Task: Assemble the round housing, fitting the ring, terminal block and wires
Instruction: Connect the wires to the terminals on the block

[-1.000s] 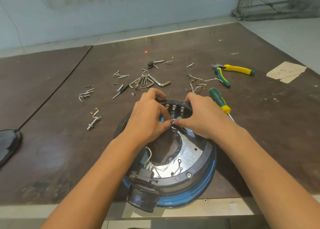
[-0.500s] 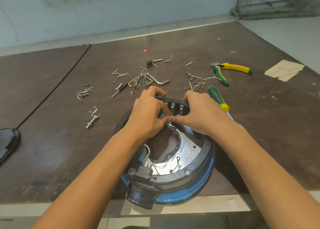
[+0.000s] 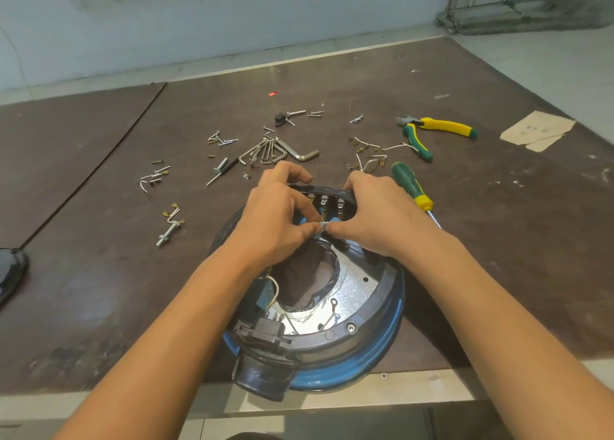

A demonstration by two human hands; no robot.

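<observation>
Left hand [image 3: 279,222] and right hand [image 3: 377,222] fingers pinch what looks like a wire terminal [image 3: 324,227] below the terminal block [image 3: 327,202]; a slip would drop it into the round housing [image 3: 368,326].

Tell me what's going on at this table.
A person is wiring up the round housing, which sits at the near edge of the table. The left hand and right hand meet over its far side, both pinching a small wire terminal just below the terminal block. A screwdriver, pliers, hex keys and loose screws lie beyond.
</observation>
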